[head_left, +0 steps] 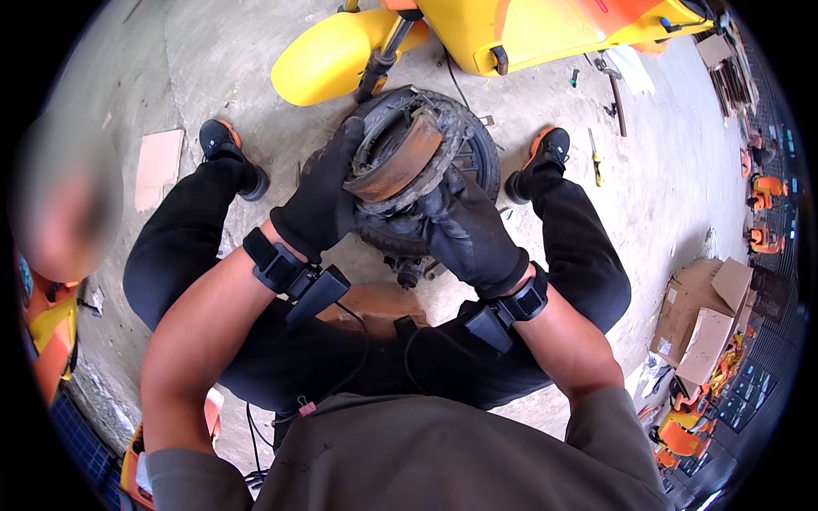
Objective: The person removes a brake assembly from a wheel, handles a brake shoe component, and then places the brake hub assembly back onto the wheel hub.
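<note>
Both my hands wear black gloves and hold up a dirty black ring with a rust-brown band (400,163); its exact kind is unclear. My left hand (321,192) is closed on the ring's left side, thumb near the upper rim. Around its lower right edge curl the fingers of my right hand (473,226), partly hidden behind one another. Directly below the ring, between my feet, lies a wheel with a black tyre (487,162). The ring and my hands cover much of that wheel.
A yellow scooter body (545,34) with a yellow front fender (319,64) stands ahead. On the floor to the right lie a hammer (617,98) and a screwdriver (596,162). Flat cardboard (159,169) lies left, an opened box (694,311) right. Another person is at far left.
</note>
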`<action>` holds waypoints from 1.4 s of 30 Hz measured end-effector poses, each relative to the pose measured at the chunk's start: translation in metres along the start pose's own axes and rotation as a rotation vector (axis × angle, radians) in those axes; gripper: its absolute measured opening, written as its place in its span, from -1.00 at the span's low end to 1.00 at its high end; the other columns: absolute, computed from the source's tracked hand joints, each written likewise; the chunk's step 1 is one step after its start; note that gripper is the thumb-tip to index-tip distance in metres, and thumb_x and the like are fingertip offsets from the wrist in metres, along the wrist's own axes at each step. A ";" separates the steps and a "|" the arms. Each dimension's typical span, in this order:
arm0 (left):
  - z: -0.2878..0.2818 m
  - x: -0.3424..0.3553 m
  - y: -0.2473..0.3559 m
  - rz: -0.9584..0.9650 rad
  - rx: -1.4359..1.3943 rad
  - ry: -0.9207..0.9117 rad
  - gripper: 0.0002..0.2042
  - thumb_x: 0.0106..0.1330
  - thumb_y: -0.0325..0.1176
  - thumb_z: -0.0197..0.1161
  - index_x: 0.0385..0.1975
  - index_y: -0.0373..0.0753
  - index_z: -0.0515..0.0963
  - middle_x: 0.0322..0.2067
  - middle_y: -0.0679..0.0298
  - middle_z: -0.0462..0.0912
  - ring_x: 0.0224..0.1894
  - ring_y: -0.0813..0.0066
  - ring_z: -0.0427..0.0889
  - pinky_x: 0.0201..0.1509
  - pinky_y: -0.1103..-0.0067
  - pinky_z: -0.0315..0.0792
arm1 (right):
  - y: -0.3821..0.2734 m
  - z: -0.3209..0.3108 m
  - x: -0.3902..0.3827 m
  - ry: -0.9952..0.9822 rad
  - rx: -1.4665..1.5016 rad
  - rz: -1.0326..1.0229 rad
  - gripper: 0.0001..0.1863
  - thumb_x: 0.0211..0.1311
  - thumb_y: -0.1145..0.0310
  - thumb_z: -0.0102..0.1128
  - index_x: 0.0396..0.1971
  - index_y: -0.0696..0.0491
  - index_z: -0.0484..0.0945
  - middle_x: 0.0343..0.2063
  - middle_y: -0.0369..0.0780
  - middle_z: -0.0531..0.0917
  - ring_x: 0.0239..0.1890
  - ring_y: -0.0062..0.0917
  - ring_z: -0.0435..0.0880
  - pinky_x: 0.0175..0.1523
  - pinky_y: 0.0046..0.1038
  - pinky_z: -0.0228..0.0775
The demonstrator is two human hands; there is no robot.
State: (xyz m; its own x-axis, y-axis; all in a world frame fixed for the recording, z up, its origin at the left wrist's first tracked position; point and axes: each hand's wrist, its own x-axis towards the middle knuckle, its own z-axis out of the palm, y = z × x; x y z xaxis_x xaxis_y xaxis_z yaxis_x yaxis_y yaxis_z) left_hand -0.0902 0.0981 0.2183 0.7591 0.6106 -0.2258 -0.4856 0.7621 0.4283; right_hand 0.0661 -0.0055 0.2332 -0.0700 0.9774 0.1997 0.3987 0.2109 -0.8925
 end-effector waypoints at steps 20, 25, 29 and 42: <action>-0.038 0.005 0.005 0.592 1.639 -0.224 -0.41 0.04 -0.23 0.36 0.07 -0.34 0.35 -0.06 -0.01 0.50 -0.06 -0.01 0.51 0.11 0.25 0.35 | -0.016 -0.014 0.010 -0.027 0.732 0.412 -0.64 0.32 0.22 0.07 -0.02 0.13 0.39 -0.32 -0.38 0.52 -0.30 -0.79 0.43 -0.24 -0.65 0.37; -0.039 0.004 -0.002 0.486 1.369 -0.180 -0.40 0.06 -0.25 0.35 0.09 -0.35 0.33 -0.03 0.03 0.49 -0.01 0.02 0.49 0.21 0.28 0.26 | -0.013 -0.010 0.010 -0.038 1.095 0.486 -0.60 0.34 0.12 0.01 0.01 0.09 0.38 -0.19 -0.30 0.53 -0.16 -0.65 0.51 -0.07 -0.53 0.41; -0.040 0.005 0.009 0.569 1.722 -0.253 -0.41 0.10 -0.28 0.31 0.13 -0.36 0.29 0.02 0.05 0.47 0.05 0.07 0.46 0.25 0.32 0.22 | -0.009 -0.010 0.006 -0.017 1.451 0.578 -0.58 0.36 0.06 -0.06 0.04 0.03 0.37 -0.13 -0.24 0.56 -0.08 -0.50 0.56 0.04 -0.40 0.40; -0.014 0.012 0.029 0.037 0.704 0.056 -0.44 0.42 -0.02 -0.10 0.23 -0.33 0.13 0.07 0.07 0.39 0.08 0.26 0.47 0.12 0.41 0.41 | -0.010 -0.025 0.009 0.121 1.327 0.484 -0.66 0.28 0.37 0.05 0.03 0.10 0.38 -0.12 -0.16 0.51 -0.04 -0.46 0.51 0.03 -0.49 0.39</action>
State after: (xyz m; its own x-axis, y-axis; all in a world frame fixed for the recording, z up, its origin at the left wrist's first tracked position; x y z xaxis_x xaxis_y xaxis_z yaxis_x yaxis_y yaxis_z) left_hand -0.1013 0.1311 0.2157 0.7146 0.6583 -0.2365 -0.1007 0.4315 0.8965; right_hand 0.0840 0.0004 0.2540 -0.0715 0.9633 -0.2586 -0.7863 -0.2140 -0.5796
